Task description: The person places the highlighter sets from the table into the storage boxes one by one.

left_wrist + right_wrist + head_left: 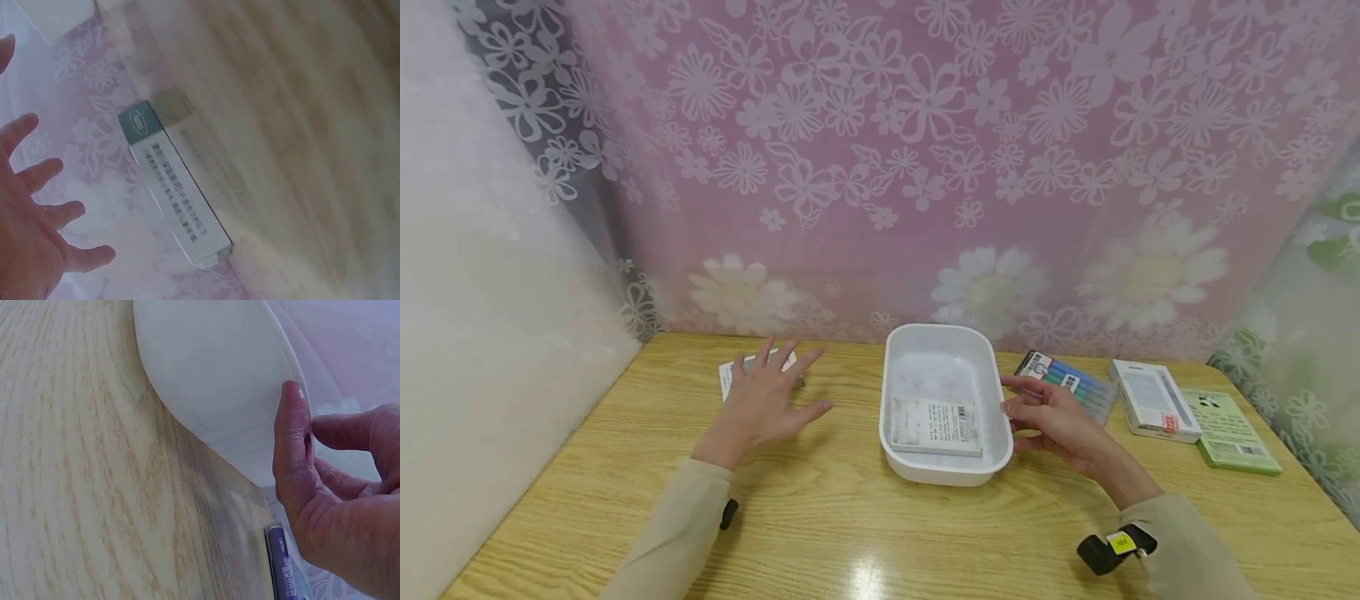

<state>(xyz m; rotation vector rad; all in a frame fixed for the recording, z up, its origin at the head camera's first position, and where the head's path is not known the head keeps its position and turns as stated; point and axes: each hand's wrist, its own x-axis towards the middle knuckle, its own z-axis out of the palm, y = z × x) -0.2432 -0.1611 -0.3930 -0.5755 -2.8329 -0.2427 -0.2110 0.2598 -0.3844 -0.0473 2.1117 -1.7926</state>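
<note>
One hand at the tub's rim, one spread by a box

We see a white tub (pixel 936 477) just below the centre of the head view, with a flat white pack (pixel 932 423) lying in its lower half, barcode facing up. Our right hand (pixel 1060 423), right of centre, pinches the tub's right-hand rim; in the right wrist view, digits lie on both sides of that edge. Our left hand (pixel 758 408), left of centre, holds nothing: its fingers are straight and spread wide over a small white-and-green box (pixel 178 190). That box stands near the back edge of the table (pixel 820 533), and the left wrist view shows a gap between it and our fingertips.

For a good left-hand hold, we judge it best to bring thumb and fingers in from opposite long sides, narrowing the spread early, since a wide hand could knock a slim box toward the curtain (pixel 865 208). On the right, a light pinch should be enough to steady the tub; pressing down on one rim might tip it. We would also watch our right knuckles, because the pen pack (pixel 1093 398) lies right behind them, beside a white box (pixel 1153 400) and a green pack (pixel 1238 433) at the frame's right.
</note>
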